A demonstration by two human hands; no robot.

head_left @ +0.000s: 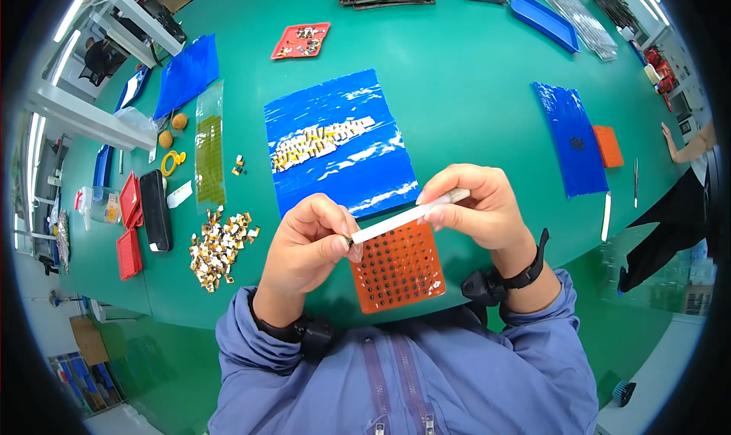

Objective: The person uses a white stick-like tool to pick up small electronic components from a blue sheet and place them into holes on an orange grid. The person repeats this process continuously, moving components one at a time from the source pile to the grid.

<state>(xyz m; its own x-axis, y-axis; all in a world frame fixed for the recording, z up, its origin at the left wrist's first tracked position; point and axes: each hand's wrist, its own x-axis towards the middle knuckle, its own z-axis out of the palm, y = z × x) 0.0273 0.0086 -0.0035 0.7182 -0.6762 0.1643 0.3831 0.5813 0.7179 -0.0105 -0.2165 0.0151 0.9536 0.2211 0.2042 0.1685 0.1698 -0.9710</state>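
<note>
- White stick (pixel 392 223) held slanted between both hands, above the far edge of an orange tray (pixel 435 283).
- Left hand (pixel 308 241): narrow, thumb and fingertips pinched at the stick's left end; tiny dark bit seen there, too small to identify.
- Right hand (pixel 480 207): narrow, stick gripped near its other end between thumb and fingers; beige-grey piece visible past the grip.
- Orange tray placed nearest the body, dotted with rows of small dark parts (pixel 387 270).
- Blue sheet (pixel 343 184) laid just beyond it; white-and-yellow pieces (pixel 320 144) lined up in slanting rows on top.
- Loose pile (pixel 218 248) of similar pieces heaped left of the left hand, straight on the green worktop (pixel 487 115).
- Farther left: yellowish-green strip (pixel 209 149), black case (pixel 156 210), yellow looped item (pixel 171 163).
- Red tray (pixel 289 31) with small pieces set at the far side.
- Right side: second blue sheet (pixel 571 119) with dark bits (pixel 577 143), orange block-shaped item (pixel 608 146) beside it.
- Another person's hand (pixel 670 142) seen by the right edge.
</note>
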